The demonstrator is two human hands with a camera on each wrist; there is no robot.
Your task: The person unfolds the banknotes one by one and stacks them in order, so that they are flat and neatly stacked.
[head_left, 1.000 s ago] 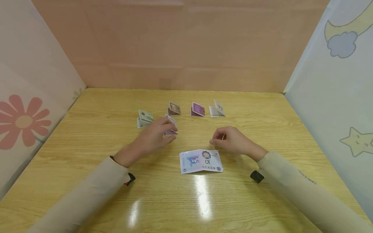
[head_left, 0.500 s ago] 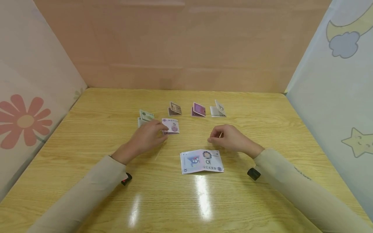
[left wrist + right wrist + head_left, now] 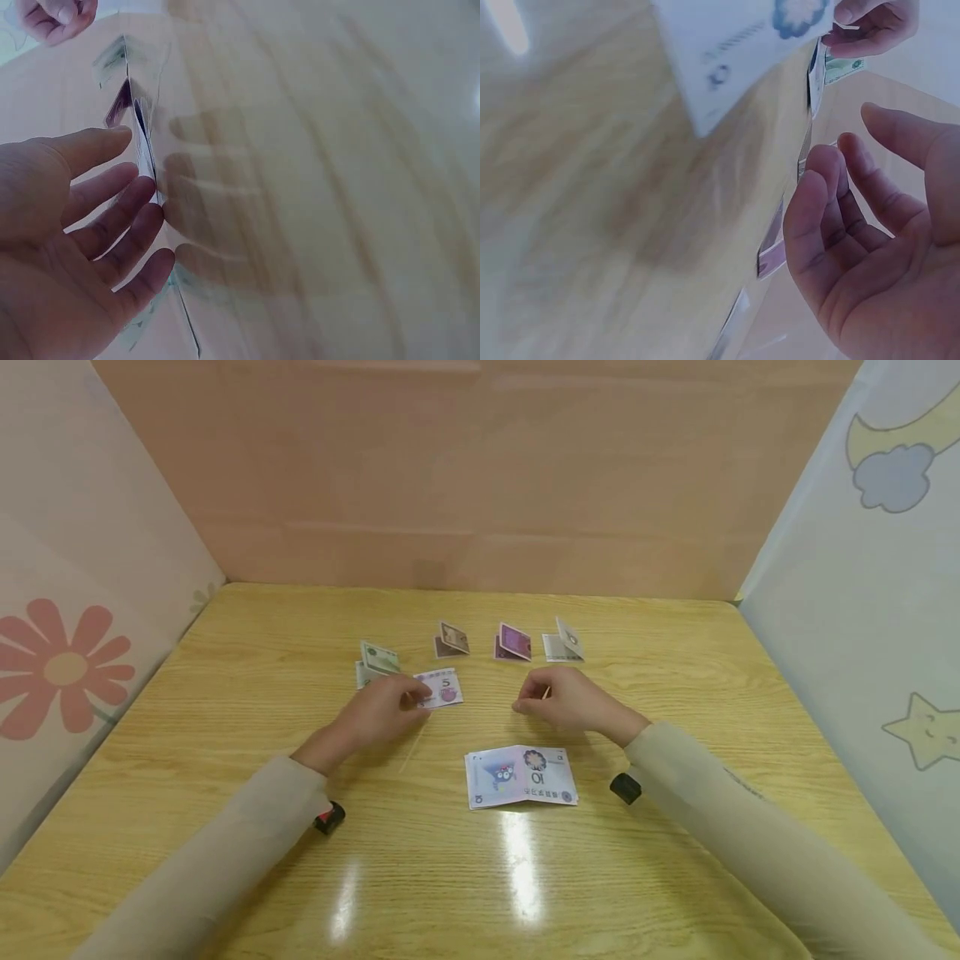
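My left hand [image 3: 373, 712] rests its fingertips at the left end of a folded purple play banknote [image 3: 447, 687] marked 5. In the left wrist view its thumb and fingers [image 3: 154, 217] are spread apart and loosely bent, beside the upright-looking edges of notes. My right hand [image 3: 568, 697] hovers to the right of that note, fingers loosely curled, thumb apart from them, nothing held. Below and between the hands lies a small stack of play banknotes [image 3: 497, 775], the top one creased and marked 10. It also shows, large, in the right wrist view.
Folded notes stand half-open behind: green [image 3: 381, 658] at left, brown [image 3: 453, 638], magenta [image 3: 514, 642], and grey-white [image 3: 568, 639] at right. A wooden table [image 3: 225, 752] carries everything. Patterned panels [image 3: 885, 610] border the sides, and a plain backdrop rises behind.
The 5 note turned from standing half-open to lying flatter, its printed face showing. My left hand drew left and slightly down beside it. My right hand moved left and a little up.
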